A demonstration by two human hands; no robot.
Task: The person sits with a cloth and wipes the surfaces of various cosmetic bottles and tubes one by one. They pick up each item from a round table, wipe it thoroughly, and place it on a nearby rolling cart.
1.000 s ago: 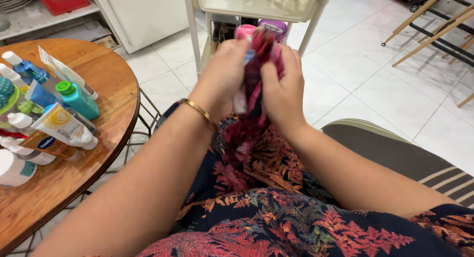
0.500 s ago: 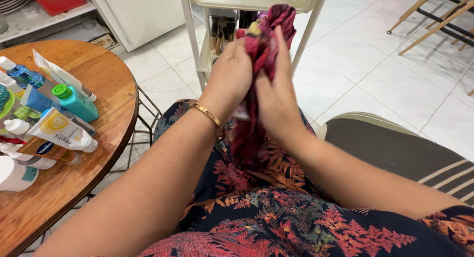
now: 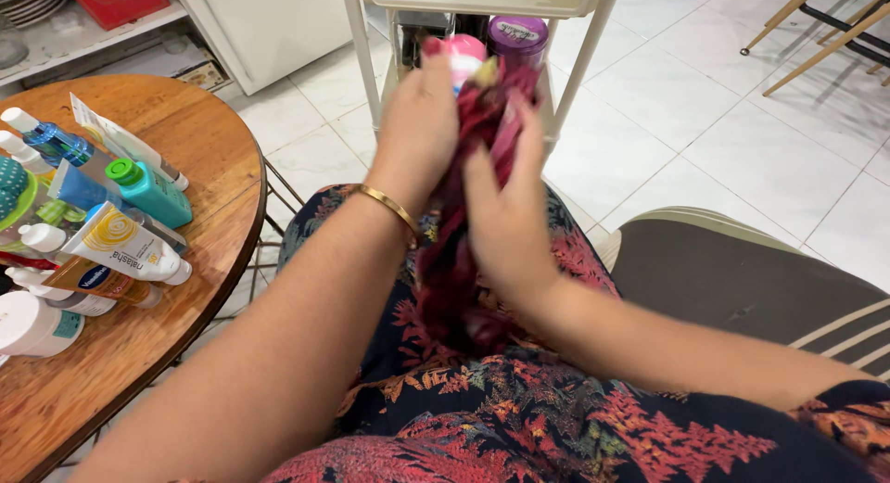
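Observation:
I hold a crumpled dark red and pink patterned cloth (image 3: 459, 260) up in front of me, above my lap. My left hand (image 3: 419, 131), with a gold bangle at the wrist, grips the cloth's upper part. My right hand (image 3: 505, 214) presses against the cloth from the right, a little lower. A small pale item seems wrapped in the cloth near its top, but I cannot tell what it is. The cloth's lower end hangs down onto my floral dress.
A round wooden table (image 3: 190, 140) at my left carries several tubes, bottles and jars, among them a teal bottle (image 3: 148, 191). A white cart (image 3: 482, 1) with pink and purple containers stands ahead. A dark striped cushion (image 3: 742, 288) lies at my right.
My hands have kept rubbing the cloth together. The right hand slid down lower along it, while the left hand stayed near the top. The cloth bunch dropped slightly.

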